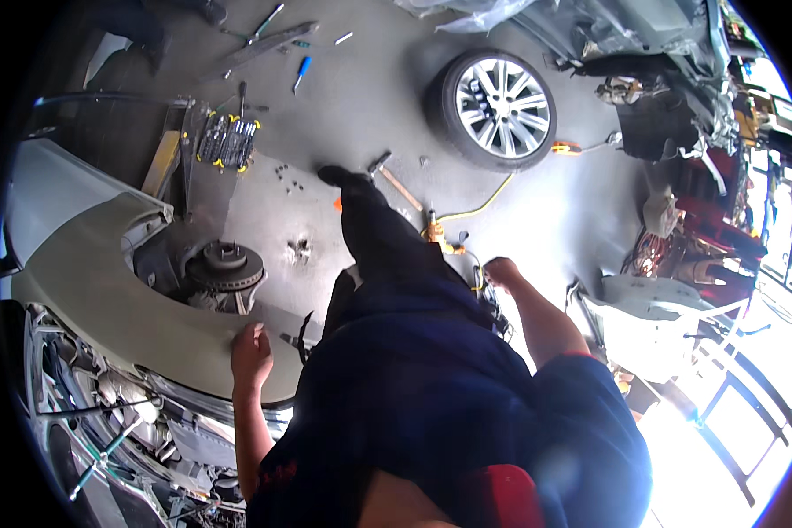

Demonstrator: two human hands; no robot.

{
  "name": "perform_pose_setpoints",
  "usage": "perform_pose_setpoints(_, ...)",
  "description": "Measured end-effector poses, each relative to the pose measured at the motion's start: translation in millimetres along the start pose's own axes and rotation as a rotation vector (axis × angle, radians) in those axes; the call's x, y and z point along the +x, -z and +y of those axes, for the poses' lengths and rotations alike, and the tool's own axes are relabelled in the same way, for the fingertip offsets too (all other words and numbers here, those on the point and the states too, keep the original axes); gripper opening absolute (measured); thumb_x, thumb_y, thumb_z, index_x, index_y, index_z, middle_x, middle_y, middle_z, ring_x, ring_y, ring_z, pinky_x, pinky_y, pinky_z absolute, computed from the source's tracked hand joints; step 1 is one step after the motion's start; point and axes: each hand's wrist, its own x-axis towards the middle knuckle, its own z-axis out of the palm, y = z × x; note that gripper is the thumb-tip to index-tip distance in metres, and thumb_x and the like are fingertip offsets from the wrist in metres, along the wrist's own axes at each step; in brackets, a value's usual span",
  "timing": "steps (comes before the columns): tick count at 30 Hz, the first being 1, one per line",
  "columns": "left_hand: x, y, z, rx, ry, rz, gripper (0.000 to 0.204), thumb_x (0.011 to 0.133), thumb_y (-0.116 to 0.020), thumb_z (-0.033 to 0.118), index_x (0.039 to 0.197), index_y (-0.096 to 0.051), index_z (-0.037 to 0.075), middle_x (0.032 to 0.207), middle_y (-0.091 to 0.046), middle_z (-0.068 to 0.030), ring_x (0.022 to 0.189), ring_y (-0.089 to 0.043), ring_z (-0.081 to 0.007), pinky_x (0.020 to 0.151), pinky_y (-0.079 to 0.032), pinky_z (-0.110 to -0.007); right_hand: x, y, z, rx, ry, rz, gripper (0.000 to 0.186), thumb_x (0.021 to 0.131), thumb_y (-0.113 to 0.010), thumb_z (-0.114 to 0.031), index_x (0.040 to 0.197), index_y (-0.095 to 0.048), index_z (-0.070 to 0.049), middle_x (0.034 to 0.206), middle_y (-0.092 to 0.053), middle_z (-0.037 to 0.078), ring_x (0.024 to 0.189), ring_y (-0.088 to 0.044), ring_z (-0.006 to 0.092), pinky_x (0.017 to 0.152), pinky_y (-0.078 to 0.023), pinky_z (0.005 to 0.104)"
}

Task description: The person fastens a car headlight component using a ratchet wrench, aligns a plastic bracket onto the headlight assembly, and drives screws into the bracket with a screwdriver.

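Note:
My left hand point(253, 354) hangs with fingers curled beside the greenish-beige fender point(106, 304) of a car; nothing shows in it. A gap or touch between hand and fender is hard to judge. On the other side, my right hand point(503, 274) is closed in a fist, with nothing sticking out. Nearest to it on the floor is a yellow-orange power tool point(436, 232) joined to a yellow cord or hose. A hammer point(402, 187) with a wooden handle lies just beyond. A brake disc point(227, 266) stands out of the wheel arch ahead of my left hand.
A wheel with tyre point(504, 107) lies on the floor ahead. Black tools with yellow ends point(227, 141), small loose parts point(289, 179) and a blue screwdriver point(302, 72) are spread left of it. The engine bay point(114, 387) is exposed at left. Car parts point(660, 308) crowd the right.

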Motion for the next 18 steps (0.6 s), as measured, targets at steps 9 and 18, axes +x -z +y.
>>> perform_pose_setpoints(9, -11, -70, 63, -0.172, -0.023, -0.13, 0.027, 0.098, -0.055, 0.016, 0.118, -0.065, 0.001, 0.1, -0.074, -0.0202, 0.092, -0.072, -0.0368, 0.084, -0.057, -0.044, -85, -33, 27, 1.119, -0.468, -0.087, 0.014, 0.093, -0.063, -0.02, 0.092, -0.07, -0.008, 0.079, -0.066, 0.006, 0.064, -0.061, 0.0171, 0.054, -0.051, 0.0339)
perform_pose_setpoints(18, -20, -135, 109, -0.114, 0.205, -0.249, 0.023, 0.097, -0.056, 0.015, 0.112, -0.067, 0.002, 0.1, -0.074, -0.0213, 0.096, -0.073, -0.0352, 0.082, -0.057, -0.042, 46, 163, 107, 1.204, -0.289, 0.221, 0.024, 0.1, -0.06, -0.022, 0.111, -0.068, -0.002, 0.089, -0.071, 0.009, 0.07, -0.064, 0.0155, 0.061, -0.054, 0.0315)
